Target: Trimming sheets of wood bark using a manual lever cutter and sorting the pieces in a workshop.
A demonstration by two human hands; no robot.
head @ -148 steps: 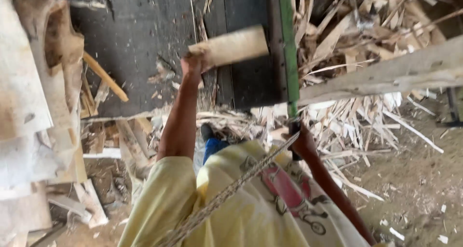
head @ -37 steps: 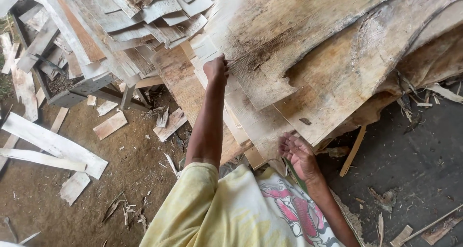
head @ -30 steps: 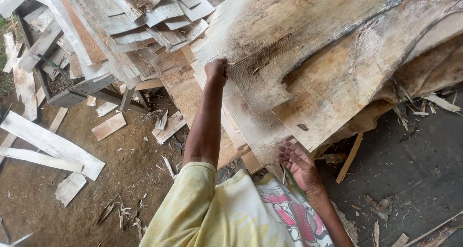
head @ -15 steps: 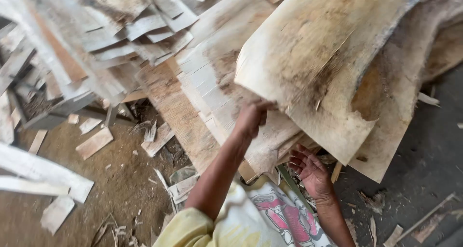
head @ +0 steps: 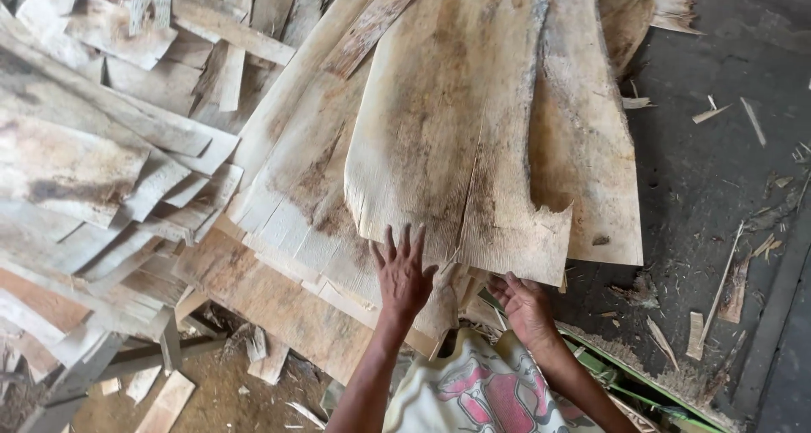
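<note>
Half a second back my left hand [head: 403, 274] was gripping the near edge of the top veneer sheet [head: 463, 137] and lifting it; now that sheet lies flat on the stack of veneer sheets [head: 291, 179], and the view has swung more squarely over it; my left hand rests palm down on the sheet's near edge, fingers spread wide, holding nothing; my right hand [head: 525, 305] has come up from below to the same ragged edge, fingers curled under it, though I cannot tell whether they pinch the sheet or only touch it; the sheet's near edge is torn and notched, with a long split running up from it; its right side overlaps a darker sheet that overhangs the dark floor [head: 718, 171]; that floor on the right is open room, strewn only with thin splinters; on the left, loose offcut strips [head: 127, 179] crowd right against the stack; below them, dusty ground shows more scraps
</note>
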